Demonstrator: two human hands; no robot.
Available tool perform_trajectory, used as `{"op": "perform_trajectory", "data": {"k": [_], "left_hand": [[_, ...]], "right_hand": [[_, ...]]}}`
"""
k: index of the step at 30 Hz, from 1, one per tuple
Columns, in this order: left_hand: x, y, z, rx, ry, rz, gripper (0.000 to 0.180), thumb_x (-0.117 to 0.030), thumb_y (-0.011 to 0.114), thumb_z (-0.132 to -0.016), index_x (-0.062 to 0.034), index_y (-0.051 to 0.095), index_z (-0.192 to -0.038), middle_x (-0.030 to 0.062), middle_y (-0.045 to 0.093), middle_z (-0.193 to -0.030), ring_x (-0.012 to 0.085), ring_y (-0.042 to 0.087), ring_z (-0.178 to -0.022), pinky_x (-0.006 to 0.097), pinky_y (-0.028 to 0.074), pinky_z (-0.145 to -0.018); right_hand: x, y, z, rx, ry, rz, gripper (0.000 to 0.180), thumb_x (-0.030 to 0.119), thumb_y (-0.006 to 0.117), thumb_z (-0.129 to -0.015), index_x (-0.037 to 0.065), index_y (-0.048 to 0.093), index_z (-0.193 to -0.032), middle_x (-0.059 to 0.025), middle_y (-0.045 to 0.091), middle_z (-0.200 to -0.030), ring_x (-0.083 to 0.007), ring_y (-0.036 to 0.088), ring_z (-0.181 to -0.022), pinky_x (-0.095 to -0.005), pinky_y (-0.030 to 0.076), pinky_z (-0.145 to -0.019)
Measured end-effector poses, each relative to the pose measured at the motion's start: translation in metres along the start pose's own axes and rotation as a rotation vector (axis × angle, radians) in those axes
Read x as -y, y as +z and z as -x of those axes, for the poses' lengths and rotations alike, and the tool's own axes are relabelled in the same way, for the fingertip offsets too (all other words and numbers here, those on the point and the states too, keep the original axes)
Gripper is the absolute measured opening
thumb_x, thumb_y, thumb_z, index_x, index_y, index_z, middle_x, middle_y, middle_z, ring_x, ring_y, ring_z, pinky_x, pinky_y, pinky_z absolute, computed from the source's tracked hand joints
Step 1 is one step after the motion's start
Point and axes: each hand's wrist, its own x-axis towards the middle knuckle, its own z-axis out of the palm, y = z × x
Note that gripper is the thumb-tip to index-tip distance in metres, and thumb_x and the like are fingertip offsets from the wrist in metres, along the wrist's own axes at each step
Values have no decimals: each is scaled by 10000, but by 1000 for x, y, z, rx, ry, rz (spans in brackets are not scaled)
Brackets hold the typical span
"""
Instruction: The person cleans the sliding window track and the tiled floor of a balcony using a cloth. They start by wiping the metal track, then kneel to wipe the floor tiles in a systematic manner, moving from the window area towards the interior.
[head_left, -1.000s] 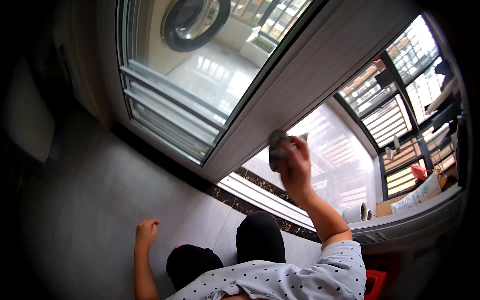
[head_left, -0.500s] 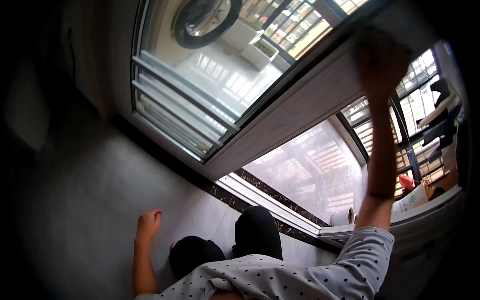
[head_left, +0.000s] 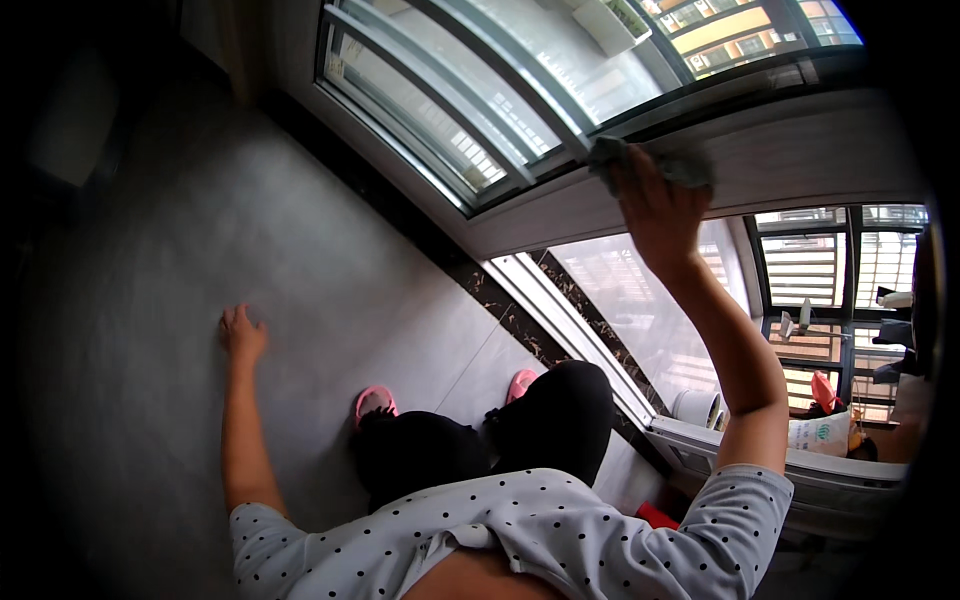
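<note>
With my right hand [head_left: 660, 208] I grip a dark grey-green cloth [head_left: 690, 169], bunched under my fingers. The cloth lies against the pale frame [head_left: 800, 130] of a glazed door, beside the corner where the metal bars [head_left: 545, 100] meet the frame's edge. Part of the cloth is hidden by my fingers. My left hand [head_left: 243, 332] hangs out to the left above the grey floor, its fingers somewhat apart and holding nothing.
A white sliding track [head_left: 570, 325] and a dark marbled threshold strip [head_left: 500, 305] run beside my knees. Beyond stand a white pot [head_left: 697, 407] and a white printed bag [head_left: 822, 433]. Pink footwear [head_left: 375, 402] shows on my feet; a red thing [head_left: 655, 516] lies near my right side.
My right hand has come down and nearer along the door frame with the cloth. My left hand has swung outward to the left and its fingers have loosened. The whole view has shifted.
</note>
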Motion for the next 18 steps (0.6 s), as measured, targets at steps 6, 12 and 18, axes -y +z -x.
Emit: {"op": "perform_trajectory", "data": {"k": [6, 12, 18], "left_hand": [[30, -7, -28, 58, -155, -30, 1074, -418, 750, -632, -160, 52, -1406, 199, 23, -1456, 380, 53, -1341, 527, 222, -1029], [-33, -25, -20, 380, -407, -28, 1378, -502, 805, -521, -178, -233, -1367, 213, -254, -1411, 392, -186, -1316, 613, 90, -1015], [-35, -28, -26, 458, -469, -27, 1437, -473, 826, -505, -154, -309, -1326, 216, -322, -1378, 395, -260, -1288, 622, 55, -1011]], "right_hand": [[92, 58, 10, 149, -150, -353, 236, 234, 548, -731, 158, 596, -949, -45, 519, -977, -207, 497, -861, -370, 377, -694], [240, 100, 50, 726, 1086, -1496, 240, 171, 605, -787, 93, 562, -1011, -100, 539, -1005, -245, 557, -875, -319, 470, -702], [325, 164, 56, -21, 2385, -2378, 332, 237, 611, -819, 25, 543, -1065, -70, 585, -933, -223, 581, -807, -337, 480, -683]]}}
